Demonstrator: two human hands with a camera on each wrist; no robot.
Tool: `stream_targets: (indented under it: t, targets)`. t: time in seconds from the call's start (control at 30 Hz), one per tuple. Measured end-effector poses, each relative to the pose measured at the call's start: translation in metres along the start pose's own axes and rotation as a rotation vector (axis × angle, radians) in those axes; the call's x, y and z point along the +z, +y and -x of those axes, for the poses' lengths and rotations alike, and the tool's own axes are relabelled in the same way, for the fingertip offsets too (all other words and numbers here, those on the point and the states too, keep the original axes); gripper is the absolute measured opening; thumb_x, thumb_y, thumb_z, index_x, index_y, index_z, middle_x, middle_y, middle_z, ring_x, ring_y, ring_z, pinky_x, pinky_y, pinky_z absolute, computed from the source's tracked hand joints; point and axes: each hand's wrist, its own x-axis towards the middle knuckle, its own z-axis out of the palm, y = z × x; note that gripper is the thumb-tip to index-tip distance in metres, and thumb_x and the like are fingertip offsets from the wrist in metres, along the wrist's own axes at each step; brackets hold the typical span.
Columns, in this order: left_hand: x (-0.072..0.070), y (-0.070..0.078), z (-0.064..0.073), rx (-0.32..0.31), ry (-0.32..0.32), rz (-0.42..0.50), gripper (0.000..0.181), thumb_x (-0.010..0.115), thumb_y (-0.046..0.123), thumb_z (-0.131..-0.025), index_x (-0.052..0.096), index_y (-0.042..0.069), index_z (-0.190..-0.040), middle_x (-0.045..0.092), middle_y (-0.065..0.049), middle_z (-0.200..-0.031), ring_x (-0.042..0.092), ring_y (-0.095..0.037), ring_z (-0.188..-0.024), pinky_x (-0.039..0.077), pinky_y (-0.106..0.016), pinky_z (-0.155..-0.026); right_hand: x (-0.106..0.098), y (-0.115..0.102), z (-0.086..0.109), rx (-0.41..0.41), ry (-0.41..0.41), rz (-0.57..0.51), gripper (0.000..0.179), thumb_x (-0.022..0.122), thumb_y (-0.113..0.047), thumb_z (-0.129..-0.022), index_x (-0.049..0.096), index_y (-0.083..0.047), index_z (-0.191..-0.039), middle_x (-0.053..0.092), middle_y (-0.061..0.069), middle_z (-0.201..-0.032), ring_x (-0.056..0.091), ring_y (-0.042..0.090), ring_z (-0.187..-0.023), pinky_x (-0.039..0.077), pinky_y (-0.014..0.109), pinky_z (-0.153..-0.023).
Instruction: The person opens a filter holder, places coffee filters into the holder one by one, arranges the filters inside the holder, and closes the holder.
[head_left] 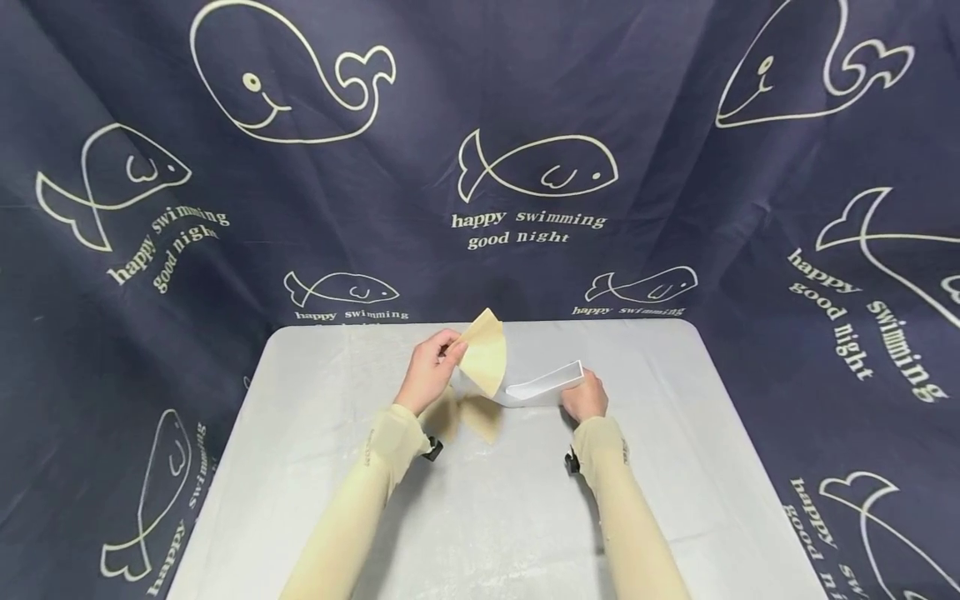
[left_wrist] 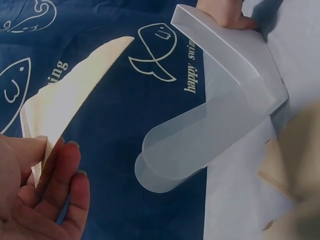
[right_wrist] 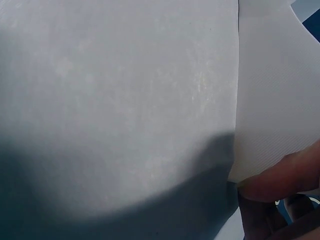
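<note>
My left hand (head_left: 433,371) pinches a cone-shaped paper coffee filter (head_left: 482,354) between thumb and fingers, raised over the far part of the table. In the left wrist view the filter (left_wrist: 70,92) stands tilted, its lower corner between thumb and fingertips. My right hand (head_left: 587,396) grips the end of a white plastic filter holder (head_left: 546,382), a narrow box with an open slot. Its translucent rounded end (left_wrist: 185,135) points toward the left hand's side. The right wrist view has the thumb (right_wrist: 280,175) against the holder's ribbed side (right_wrist: 280,90).
Two tan filters (head_left: 480,417) lie on the white table (head_left: 487,517) below the left hand. A dark blue curtain (head_left: 525,283) with fish drawings hangs behind the table and along both sides. Black wrist cameras (head_left: 432,448) sit on both sleeves.
</note>
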Motion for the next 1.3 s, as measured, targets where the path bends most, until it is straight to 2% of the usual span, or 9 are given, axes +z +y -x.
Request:
stream_targets:
  t: [0.13,0.33,0.53,0.73,0.9,1.1,1.2,1.3]
  targets:
    - [-0.001,-0.002,0.002,-0.010,-0.004,-0.011,0.013,0.065,0.019,-0.103,0.070,0.007,-0.099,0.066,-0.004,-0.086,0.063,-0.015,-0.082,0.054,-0.031,-0.078,0.003,0.000,0.000,-0.004,-0.008,-0.014,0.035,0.061,0.003,-0.081,0.072,0.001,-0.114,0.075,0.024,-0.112,0.069,0.046,-0.108,0.054,0.062,-0.094]
    - [-0.001,-0.002,0.002,-0.016,-0.007,-0.004,0.014,0.064,0.020,-0.104,0.070,0.008,-0.100,0.066,-0.005,-0.086,0.062,-0.017,-0.083,0.053,-0.032,-0.078,-0.002,0.000,0.001,-0.017,0.004,0.003,0.033,0.061,0.003,-0.077,0.073,0.002,-0.108,0.075,0.024,-0.106,0.070,0.045,-0.103,0.055,0.060,-0.090]
    - [0.001,-0.004,0.006,-0.039,-0.012,-0.002,0.013,0.064,0.020,-0.104,0.070,0.009,-0.100,0.066,-0.003,-0.087,0.062,-0.015,-0.084,0.052,-0.029,-0.077,-0.001,0.004,0.005,-0.004,-0.013,-0.003,0.034,0.062,0.002,-0.081,0.072,0.001,-0.114,0.075,0.023,-0.110,0.070,0.045,-0.106,0.054,0.061,-0.093]
    - [0.002,-0.005,0.007,-0.023,-0.014,-0.003,0.013,0.065,0.021,-0.103,0.070,0.009,-0.099,0.067,-0.003,-0.087,0.061,-0.014,-0.083,0.052,-0.028,-0.075,-0.002,0.004,0.005,-0.001,-0.026,-0.006,0.038,0.059,0.005,-0.078,0.072,0.002,-0.113,0.074,0.025,-0.111,0.069,0.047,-0.108,0.053,0.062,-0.094]
    - [0.001,-0.005,0.004,-0.015,-0.010,0.012,0.014,0.065,0.022,-0.103,0.070,0.009,-0.099,0.066,-0.004,-0.086,0.060,-0.015,-0.082,0.050,-0.027,-0.073,-0.009,-0.001,0.003,-0.061,-0.057,-0.055,0.052,0.055,0.015,-0.068,0.070,0.005,-0.117,0.072,0.028,-0.115,0.067,0.050,-0.112,0.051,0.061,-0.100]
    - [-0.002,-0.005,0.003,-0.028,0.003,-0.002,0.013,0.064,0.020,-0.104,0.070,0.009,-0.100,0.066,-0.004,-0.087,0.059,-0.015,-0.082,0.049,-0.026,-0.072,-0.020,0.002,-0.001,-0.094,-0.144,-0.146,0.080,0.053,0.023,-0.068,0.058,-0.006,-0.142,0.061,0.026,-0.138,0.056,0.047,-0.131,0.038,0.058,-0.117]
    - [-0.004,-0.004,0.002,-0.026,0.008,-0.007,0.013,0.064,0.020,-0.104,0.069,0.009,-0.098,0.066,-0.004,-0.087,0.060,-0.015,-0.082,0.049,-0.026,-0.072,-0.034,0.003,-0.003,-0.092,-0.104,-0.211,0.082,0.051,0.024,-0.070,0.056,-0.008,-0.145,0.056,0.023,-0.145,0.051,0.046,-0.136,0.036,0.059,-0.119]
    - [-0.003,-0.004,0.002,-0.019,0.008,-0.006,0.013,0.064,0.020,-0.104,0.069,0.009,-0.098,0.065,-0.004,-0.087,0.060,-0.015,-0.083,0.049,-0.026,-0.073,-0.058,-0.007,-0.005,-0.107,0.060,-0.315,0.073,0.047,0.021,-0.071,0.063,-0.005,-0.137,0.061,0.021,-0.139,0.055,0.043,-0.131,0.041,0.056,-0.114]
